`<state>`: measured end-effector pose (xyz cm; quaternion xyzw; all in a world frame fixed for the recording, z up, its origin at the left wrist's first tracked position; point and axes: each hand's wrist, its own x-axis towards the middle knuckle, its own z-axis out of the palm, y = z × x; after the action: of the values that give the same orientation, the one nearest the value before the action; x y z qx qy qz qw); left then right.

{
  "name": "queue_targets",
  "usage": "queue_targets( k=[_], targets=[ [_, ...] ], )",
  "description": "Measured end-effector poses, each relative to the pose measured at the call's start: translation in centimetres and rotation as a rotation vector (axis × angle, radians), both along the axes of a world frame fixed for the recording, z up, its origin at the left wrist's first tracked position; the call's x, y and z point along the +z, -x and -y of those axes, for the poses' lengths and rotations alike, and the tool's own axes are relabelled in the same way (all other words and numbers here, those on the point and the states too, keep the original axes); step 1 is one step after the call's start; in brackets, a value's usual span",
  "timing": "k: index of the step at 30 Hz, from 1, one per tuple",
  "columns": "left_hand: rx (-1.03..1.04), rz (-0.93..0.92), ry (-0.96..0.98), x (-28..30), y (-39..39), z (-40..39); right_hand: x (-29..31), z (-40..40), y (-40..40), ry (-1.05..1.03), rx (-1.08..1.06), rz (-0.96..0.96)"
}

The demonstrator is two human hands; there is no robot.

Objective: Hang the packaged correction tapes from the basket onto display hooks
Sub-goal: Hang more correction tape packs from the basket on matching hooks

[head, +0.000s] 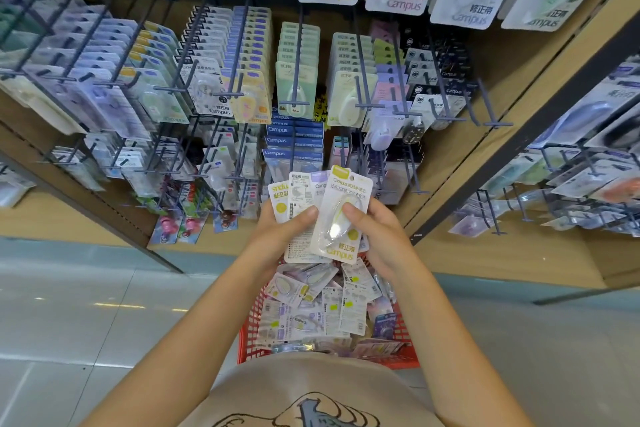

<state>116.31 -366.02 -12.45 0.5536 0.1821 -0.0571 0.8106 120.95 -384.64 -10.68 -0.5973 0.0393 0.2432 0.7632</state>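
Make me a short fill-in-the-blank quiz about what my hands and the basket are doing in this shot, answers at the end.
1. The basket under the hands is ____ in colour.
2. The right hand pinches a yellow-accented package with the brand word ____ printed on it.
3. The left hand holds a fanned ____ of packages.
4. The basket holds many more ____.

Answers: red; Campus; stack; packages

I stood on a shiny pale floor (86, 305). My tan shirt (311, 388) had a drawing on it. Small pink toys in packs (180, 227) hung low on the wooden shelf wall (519, 246).
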Motion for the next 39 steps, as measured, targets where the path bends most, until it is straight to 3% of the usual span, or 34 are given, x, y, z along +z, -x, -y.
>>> queue_targets(
  k=[16,23,39],
  targets=[
    [0.135,0.004,0.023,2.2,-0.8,-0.4,2.6,-2.4,-0.5,0.214,-0.020,0.209],
    [0.140,0.044,0.069,3.8,-1.8,-1.4,4.3,-2.0,-1.5,0.105,0.038,0.191],
    [0.154,0.233,-0.051,12.5,-3.2,-1.5,15.4,-1.3,-4.3,0.094,-0.003,0.510]
  ],
)
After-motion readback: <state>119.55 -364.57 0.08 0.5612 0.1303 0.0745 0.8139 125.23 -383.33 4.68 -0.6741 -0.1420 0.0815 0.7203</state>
